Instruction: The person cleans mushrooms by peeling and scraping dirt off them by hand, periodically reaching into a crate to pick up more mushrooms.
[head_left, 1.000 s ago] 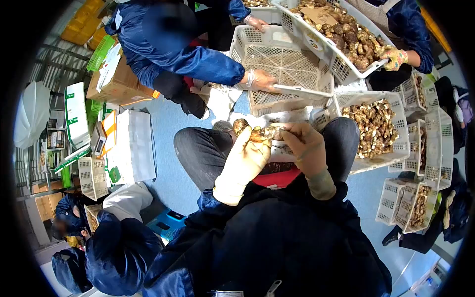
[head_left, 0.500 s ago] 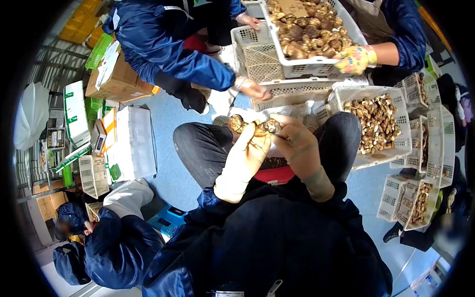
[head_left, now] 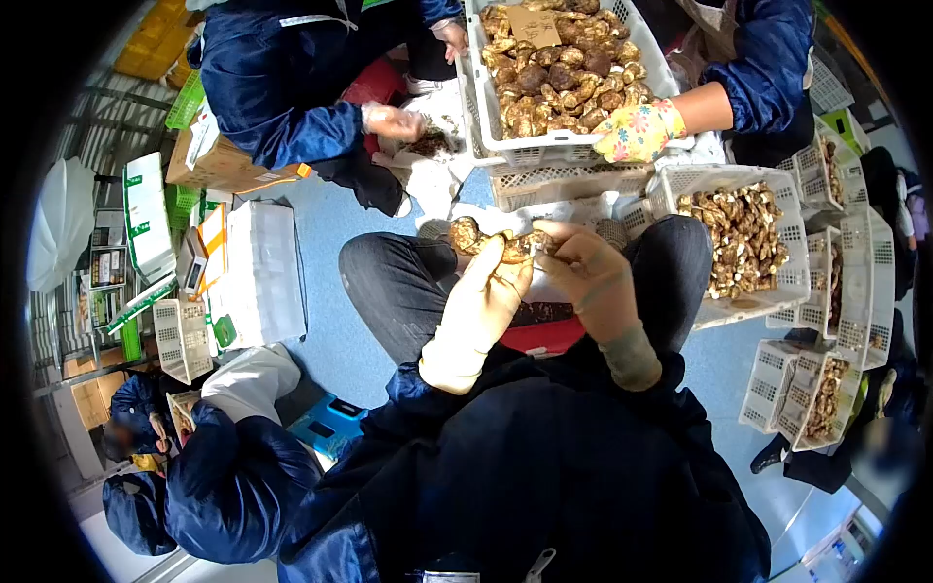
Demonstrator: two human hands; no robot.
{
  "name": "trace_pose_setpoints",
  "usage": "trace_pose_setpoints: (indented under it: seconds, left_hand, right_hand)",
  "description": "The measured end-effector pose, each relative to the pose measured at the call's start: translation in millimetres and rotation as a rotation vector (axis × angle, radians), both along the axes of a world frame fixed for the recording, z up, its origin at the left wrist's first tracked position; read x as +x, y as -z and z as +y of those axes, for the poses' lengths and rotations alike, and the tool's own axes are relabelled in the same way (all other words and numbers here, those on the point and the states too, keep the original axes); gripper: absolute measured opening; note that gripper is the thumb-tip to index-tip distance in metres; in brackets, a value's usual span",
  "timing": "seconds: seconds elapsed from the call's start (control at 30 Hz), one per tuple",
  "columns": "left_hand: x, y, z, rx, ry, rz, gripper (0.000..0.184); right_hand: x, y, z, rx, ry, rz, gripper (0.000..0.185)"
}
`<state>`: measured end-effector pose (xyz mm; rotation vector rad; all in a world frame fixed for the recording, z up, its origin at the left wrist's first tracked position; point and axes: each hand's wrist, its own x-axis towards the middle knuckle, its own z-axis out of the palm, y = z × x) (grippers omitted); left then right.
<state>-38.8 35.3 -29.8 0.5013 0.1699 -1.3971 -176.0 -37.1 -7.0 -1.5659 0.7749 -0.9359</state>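
Between my knees, a brown and cream mushroom [head_left: 468,236] is held up, lying roughly crosswise. My left hand [head_left: 483,304], in a pale glove, is closed round its middle, with the thumb on top and the round brown end sticking out to the left. At the right end of the mushroom, the gloved fingers of my right hand [head_left: 593,282] are pinched together. Whether they hold the mushroom's end or a small tool is hidden. To the right of my knee stands a white crate [head_left: 797,277] of small mushrooms.
Ahead, a co-worker's flowered glove [head_left: 641,131] grips a large crate [head_left: 549,151] full of mushrooms, resting over another crate. Another co-worker's hand [head_left: 394,122] is at the front left. White boxes [head_left: 262,277] stand left; more crates [head_left: 850,282] line the right.
The large full crate has moved left and now sits over the empty one. The left co-worker's hand has drawn back left. My hands have shifted slightly, still at the mushroom.
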Motion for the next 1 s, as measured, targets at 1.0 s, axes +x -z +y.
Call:
trace_pose_setpoints:
  seconds: [1.0]
  left_hand:
    - [5, 7, 7, 0.004, 0.056, -0.524, 0.021]
  right_hand:
    - [3, 5, 9, -0.049, 0.049, 0.176, 0.011]
